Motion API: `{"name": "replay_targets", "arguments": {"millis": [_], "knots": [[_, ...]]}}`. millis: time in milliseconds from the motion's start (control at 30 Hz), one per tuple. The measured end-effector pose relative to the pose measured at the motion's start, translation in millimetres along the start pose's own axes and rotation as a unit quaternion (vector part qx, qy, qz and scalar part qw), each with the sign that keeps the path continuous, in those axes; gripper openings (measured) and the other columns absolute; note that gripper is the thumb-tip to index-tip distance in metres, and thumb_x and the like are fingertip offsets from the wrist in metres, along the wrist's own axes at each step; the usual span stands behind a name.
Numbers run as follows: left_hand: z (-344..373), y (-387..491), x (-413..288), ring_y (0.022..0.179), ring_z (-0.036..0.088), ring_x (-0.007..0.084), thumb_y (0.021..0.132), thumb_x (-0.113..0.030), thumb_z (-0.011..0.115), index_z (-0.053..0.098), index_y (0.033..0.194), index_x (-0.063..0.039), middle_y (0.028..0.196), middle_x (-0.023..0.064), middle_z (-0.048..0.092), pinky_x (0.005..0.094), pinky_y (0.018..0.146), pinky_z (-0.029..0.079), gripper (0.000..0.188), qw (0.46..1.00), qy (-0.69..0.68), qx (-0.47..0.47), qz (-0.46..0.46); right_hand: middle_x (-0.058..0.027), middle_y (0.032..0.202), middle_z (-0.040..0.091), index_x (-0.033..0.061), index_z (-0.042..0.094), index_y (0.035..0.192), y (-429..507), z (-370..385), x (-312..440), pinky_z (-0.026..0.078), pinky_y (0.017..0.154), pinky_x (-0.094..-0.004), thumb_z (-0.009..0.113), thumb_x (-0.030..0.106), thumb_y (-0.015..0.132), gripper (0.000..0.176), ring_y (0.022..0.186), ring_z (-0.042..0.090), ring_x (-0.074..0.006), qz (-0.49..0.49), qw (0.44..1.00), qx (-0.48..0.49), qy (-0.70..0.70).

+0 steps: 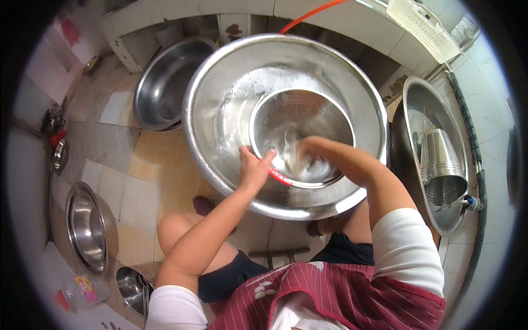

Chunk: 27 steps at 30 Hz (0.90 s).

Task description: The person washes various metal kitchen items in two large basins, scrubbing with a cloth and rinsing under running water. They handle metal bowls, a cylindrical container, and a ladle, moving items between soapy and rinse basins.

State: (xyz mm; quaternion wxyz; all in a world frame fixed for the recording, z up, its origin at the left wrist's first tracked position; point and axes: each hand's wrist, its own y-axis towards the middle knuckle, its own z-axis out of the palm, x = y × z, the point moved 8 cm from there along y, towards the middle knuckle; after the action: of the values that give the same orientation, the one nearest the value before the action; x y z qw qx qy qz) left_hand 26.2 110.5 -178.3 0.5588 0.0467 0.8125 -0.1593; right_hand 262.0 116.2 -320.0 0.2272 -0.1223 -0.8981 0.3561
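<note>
A steel bucket is tilted inside a large, wide steel basin, its mouth facing me. My left hand grips the bucket's near-left rim, with the thumb over the edge. Right beside it, a red handle grip with whitish suds lies along the rim. Inside the bucket, my right hand is bent at the wrist and blurred by motion. Something whitish blurs by its fingers; whether it is a cloth or suds, I cannot tell. Wet streaks shine on the basin's inner wall.
An oval steel basin stands at the left. Another basin at the right holds a steel bucket on its side. Nested bowls, a steel pot and a plastic bottle are lower left. An orange hose crosses the ledge.
</note>
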Motion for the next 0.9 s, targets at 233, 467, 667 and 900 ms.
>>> {"name": "replay_targets", "arguments": {"millis": [233,467,667,900], "knots": [[-2.5,53.5,-5.2,0.096,0.059,0.0267,0.073,0.001,0.051,0.045,0.129,-0.005,0.11,0.017,0.06,0.0345,0.085,0.046,0.057,0.988,-0.13,0.078,-0.043,-0.026,0.093,0.062,-0.0022,0.052,0.098,-97.8,-93.0,146.2,0.046,0.076,-0.0504,0.058,0.022,0.082,0.03,0.087,0.058,-0.0458,-0.197,0.928,-0.308,0.068],[-0.1,45.9,1.5,0.093,0.062,0.0222,0.069,0.01,0.045,0.052,0.126,-0.004,0.106,0.0134,0.063,0.0307,0.079,0.047,0.06,0.991,-0.134,-0.011,-0.007,-0.0168,0.089,0.064,0.0079,0.056,0.09,-65.9,-190.5,121.7,0.044,0.074,-0.0486,0.05,0.027,0.088,0.02,0.086,0.06,-0.0351,-0.082,0.79,-0.601,-0.085],[-15.6,49.8,-5.3,0.084,0.061,0.0162,0.069,0.012,0.042,0.062,0.114,-0.002,0.096,0.0094,0.066,0.0245,0.078,0.046,0.051,0.972,-0.225,-0.068,0.01,-0.0198,0.076,0.066,0.0071,0.054,0.09,-93.1,-177.3,14.5,0.049,0.062,-0.0498,0.041,0.044,0.094,0.039,0.072,0.063,-0.0412,-0.054,0.815,-0.566,-0.113],[4.4,-15.4,-12.3,0.114,0.049,0.0285,0.073,0.011,0.045,0.041,0.121,-0.002,0.119,0.0177,0.049,0.0357,0.099,0.036,0.05,0.983,-0.162,-0.091,0.01,-0.016,0.087,0.062,0.003,0.051,0.098,-170.6,-151.6,-19.1,0.047,0.072,-0.0451,0.058,0.023,0.084,0.026,0.087,0.06,-0.033,-0.026,0.815,-0.527,-0.238]]}}
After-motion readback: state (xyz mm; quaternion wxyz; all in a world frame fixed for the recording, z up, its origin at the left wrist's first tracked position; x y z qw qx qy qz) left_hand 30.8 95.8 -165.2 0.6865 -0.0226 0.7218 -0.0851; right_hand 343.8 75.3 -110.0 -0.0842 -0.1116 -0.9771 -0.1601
